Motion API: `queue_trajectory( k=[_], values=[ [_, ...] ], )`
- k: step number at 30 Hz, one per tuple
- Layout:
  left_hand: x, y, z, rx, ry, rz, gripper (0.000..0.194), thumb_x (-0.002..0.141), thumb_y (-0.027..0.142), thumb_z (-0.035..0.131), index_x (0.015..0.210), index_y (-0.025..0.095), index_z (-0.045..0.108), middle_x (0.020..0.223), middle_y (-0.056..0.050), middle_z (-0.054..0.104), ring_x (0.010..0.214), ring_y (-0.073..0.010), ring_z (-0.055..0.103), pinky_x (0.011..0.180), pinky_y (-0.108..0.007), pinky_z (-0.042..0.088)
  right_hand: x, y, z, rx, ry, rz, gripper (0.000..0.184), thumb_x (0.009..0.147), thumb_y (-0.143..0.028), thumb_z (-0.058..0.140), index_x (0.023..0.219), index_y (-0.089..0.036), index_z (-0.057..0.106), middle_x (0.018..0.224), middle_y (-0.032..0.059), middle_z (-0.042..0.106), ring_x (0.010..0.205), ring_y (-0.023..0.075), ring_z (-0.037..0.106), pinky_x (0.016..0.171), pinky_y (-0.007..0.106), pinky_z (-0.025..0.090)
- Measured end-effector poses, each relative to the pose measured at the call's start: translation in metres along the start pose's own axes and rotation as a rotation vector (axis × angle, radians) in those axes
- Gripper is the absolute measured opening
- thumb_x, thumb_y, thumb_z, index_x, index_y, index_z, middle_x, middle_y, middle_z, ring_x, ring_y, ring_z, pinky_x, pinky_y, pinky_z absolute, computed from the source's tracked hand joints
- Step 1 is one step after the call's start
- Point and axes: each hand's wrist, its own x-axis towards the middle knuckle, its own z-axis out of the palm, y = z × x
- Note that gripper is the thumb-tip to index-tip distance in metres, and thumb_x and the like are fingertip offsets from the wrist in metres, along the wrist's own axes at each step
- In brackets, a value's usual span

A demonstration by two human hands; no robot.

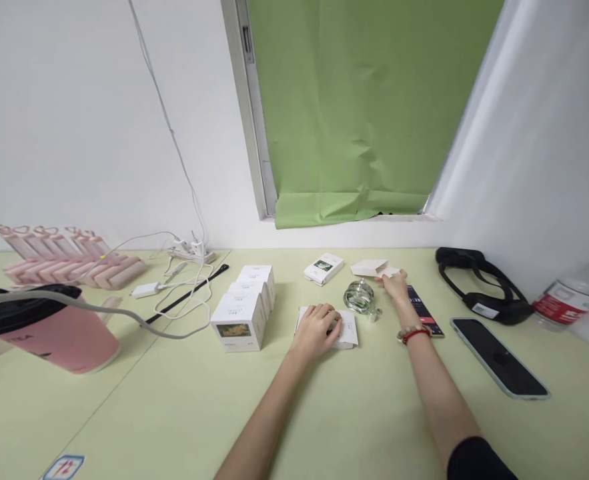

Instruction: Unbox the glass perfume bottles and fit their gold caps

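My left hand (317, 329) lies over a small white cardboard box (347, 328) with an open flap, its fingers curled onto the top; they partly hide the box's picture. Farther right, my right hand (394, 285) pinches the edge of a white paper card (385, 272) at the back of the table. Beside that card lies another folded white paper piece (368, 267). Between my hands stands a clear round glass bottle (359, 297), with a small clear cap-like piece (374, 314) next to it. A flat white box (323, 269) with a green picture lies behind my left hand.
Several white boxes (239, 313) stand in a row at the left. Right of my hands lie a lit phone (427, 313), a dark phone (499, 357), a black headset (484, 287) and a bottle (571, 293). Cables, a pink cup (69, 333) and pink tubes (74, 263) occupy the far left.
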Motion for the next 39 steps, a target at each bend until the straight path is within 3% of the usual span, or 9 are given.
queue_trajectory(
  k=[3, 7, 9, 15, 21, 23, 27, 29, 39],
  values=[
    [0.0, 0.007, 0.004, -0.002, -0.017, 0.055, 0.023, 0.088, 0.027, 0.033, 0.088, 0.019, 0.055, 0.091, -0.003, 0.059, 0.085, -0.0153, 0.053, 0.076, -0.031, 0.037, 0.001, 0.002, 0.0, 0.008, -0.036, 0.03, 0.064, 0.07, -0.008, 0.041, 0.13, 0.0, 0.022, 0.082, 0.0109, 0.069, 0.057, 0.0133, 0.061, 0.05, 0.02, 0.046],
    [0.001, 0.012, 0.01, 0.01, -0.029, 0.08, 0.022, 0.088, 0.027, 0.034, 0.088, 0.019, 0.055, 0.091, -0.004, 0.058, 0.087, -0.0164, 0.052, 0.075, -0.031, 0.037, -0.003, 0.0, 0.002, -0.001, -0.135, -0.011, 0.047, 0.065, -0.008, 0.041, 0.11, -0.008, 0.054, 0.087, 0.0085, 0.068, 0.061, 0.0129, 0.062, 0.058, 0.023, 0.049],
    [0.002, 0.014, 0.012, 0.011, -0.027, 0.088, 0.022, 0.088, 0.027, 0.034, 0.088, 0.019, 0.055, 0.092, -0.004, 0.058, 0.088, -0.0167, 0.051, 0.075, -0.031, 0.037, -0.006, -0.003, 0.002, -0.015, -0.196, -0.052, 0.041, 0.06, -0.007, 0.044, 0.097, -0.01, 0.062, 0.083, 0.0071, 0.068, 0.063, 0.0139, 0.062, 0.062, 0.025, 0.05],
    [0.004, 0.019, 0.018, 0.014, -0.017, 0.087, 0.02, 0.086, 0.027, 0.036, 0.09, 0.02, 0.054, 0.096, -0.005, 0.057, 0.092, -0.0181, 0.051, 0.078, -0.032, 0.037, -0.007, -0.027, -0.015, -0.1, -0.196, -0.206, 0.041, 0.06, -0.01, 0.049, 0.098, -0.014, 0.064, 0.089, 0.006, 0.067, 0.082, 0.0174, 0.06, 0.082, 0.032, 0.045],
    [0.006, 0.014, 0.018, 0.002, -0.012, 0.058, 0.026, 0.081, 0.041, 0.045, 0.095, 0.02, 0.053, 0.102, -0.006, 0.056, 0.098, -0.0212, 0.049, 0.082, -0.036, 0.037, -0.011, -0.061, -0.044, -0.197, -0.151, -0.291, 0.034, 0.07, -0.027, 0.05, 0.1, -0.02, 0.062, 0.092, 0.0036, 0.065, 0.081, 0.0174, 0.06, 0.082, 0.034, 0.044],
    [0.006, 0.011, 0.018, 0.001, -0.01, 0.055, 0.032, 0.079, 0.046, 0.047, 0.097, 0.02, 0.053, 0.104, -0.007, 0.056, 0.099, -0.0221, 0.049, 0.083, -0.037, 0.036, -0.016, -0.063, -0.052, -0.364, -0.143, -0.222, 0.041, 0.067, -0.033, 0.056, 0.106, -0.021, 0.058, 0.099, 0.0058, 0.062, 0.091, 0.0212, 0.059, 0.086, 0.038, 0.041],
    [0.005, 0.009, 0.018, -0.001, -0.008, 0.038, 0.031, 0.079, 0.045, 0.048, 0.098, 0.021, 0.053, 0.107, -0.006, 0.056, 0.101, -0.0222, 0.049, 0.084, -0.037, 0.036, -0.025, -0.048, -0.063, -0.814, -0.221, 0.176, 0.097, 0.043, -0.036, 0.076, 0.129, -0.02, 0.035, 0.126, 0.0191, 0.043, 0.116, 0.0354, 0.041, 0.088, 0.048, 0.037],
    [0.005, 0.008, 0.018, -0.001, -0.008, 0.03, 0.03, 0.079, 0.044, 0.049, 0.098, 0.021, 0.053, 0.107, -0.006, 0.056, 0.102, -0.0221, 0.049, 0.084, -0.037, 0.036, -0.027, -0.037, -0.068, -0.914, -0.247, 0.297, 0.114, 0.034, -0.032, 0.079, 0.134, -0.019, 0.025, 0.129, 0.0224, 0.037, 0.12, 0.0374, 0.036, 0.086, 0.048, 0.038],
    [0.005, 0.007, 0.012, 0.003, -0.016, 0.019, 0.027, 0.08, 0.041, 0.049, 0.098, 0.022, 0.053, 0.107, -0.006, 0.057, 0.101, -0.0218, 0.05, 0.083, -0.037, 0.036, -0.012, -0.002, -0.078, -0.775, -0.024, 0.263, 0.104, 0.04, -0.028, 0.077, 0.129, -0.015, 0.025, 0.116, 0.0235, 0.052, 0.11, 0.0377, 0.048, 0.086, 0.046, 0.036]
  ],
)
